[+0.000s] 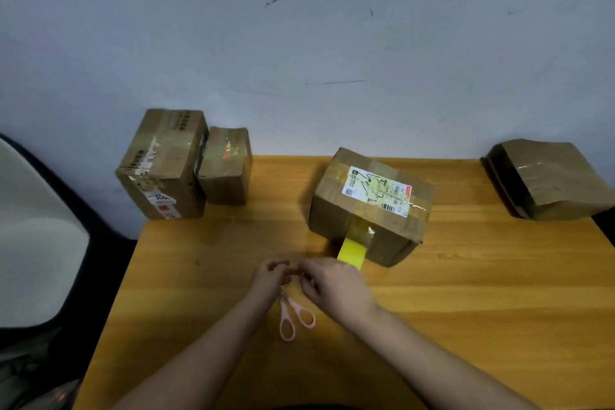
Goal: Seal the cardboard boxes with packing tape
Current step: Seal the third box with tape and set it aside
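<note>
A cardboard box with a white shipping label lies at the table's middle, clear tape running down its front face. A yellow packing tape roll stands against that front face, joined to the tape strip. Just in front of the roll, my right hand and my left hand meet, fingertips curled and pinched together. I see nothing between the fingers. Pink-handled scissors lie on the table under my hands, handles toward me, blades hidden by my left hand.
Two taped boxes, a tall one and a small one, stand at the wooden table's back left corner. Another brown box sits at the back right. A grey wall runs behind the table, and a dark-edged white object lies off its left side.
</note>
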Demonstrator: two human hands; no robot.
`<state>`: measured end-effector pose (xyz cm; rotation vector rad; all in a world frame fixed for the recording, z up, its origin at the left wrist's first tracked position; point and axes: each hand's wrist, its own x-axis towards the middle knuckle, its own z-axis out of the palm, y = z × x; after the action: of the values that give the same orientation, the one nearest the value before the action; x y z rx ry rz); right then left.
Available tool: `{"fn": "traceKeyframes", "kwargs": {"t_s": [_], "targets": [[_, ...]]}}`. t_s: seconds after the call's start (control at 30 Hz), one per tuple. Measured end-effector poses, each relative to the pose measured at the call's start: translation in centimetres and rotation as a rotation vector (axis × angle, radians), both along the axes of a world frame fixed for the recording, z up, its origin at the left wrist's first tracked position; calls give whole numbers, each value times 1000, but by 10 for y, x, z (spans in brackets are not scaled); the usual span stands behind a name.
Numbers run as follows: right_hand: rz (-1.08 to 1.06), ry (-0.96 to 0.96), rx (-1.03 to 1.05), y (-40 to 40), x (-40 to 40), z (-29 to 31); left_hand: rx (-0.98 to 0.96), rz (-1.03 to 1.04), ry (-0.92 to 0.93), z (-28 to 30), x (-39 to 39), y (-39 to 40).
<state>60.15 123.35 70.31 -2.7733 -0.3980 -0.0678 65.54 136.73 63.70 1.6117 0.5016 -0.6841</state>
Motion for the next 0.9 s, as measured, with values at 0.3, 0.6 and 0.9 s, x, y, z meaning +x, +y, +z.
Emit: {"fn": "traceKeyframes", "kwargs": {"t_s": [0.3,0.6,0.9], "targets": [[-350,589,-169,70,-21,-84,96,-13,191,-25,-35,45],[-475,542,-55,71,-33,-106,76,-54,185,-28,-44,62],[-463,601,955,60,-36,-68,-217,54,151,1,-26,52]]}}
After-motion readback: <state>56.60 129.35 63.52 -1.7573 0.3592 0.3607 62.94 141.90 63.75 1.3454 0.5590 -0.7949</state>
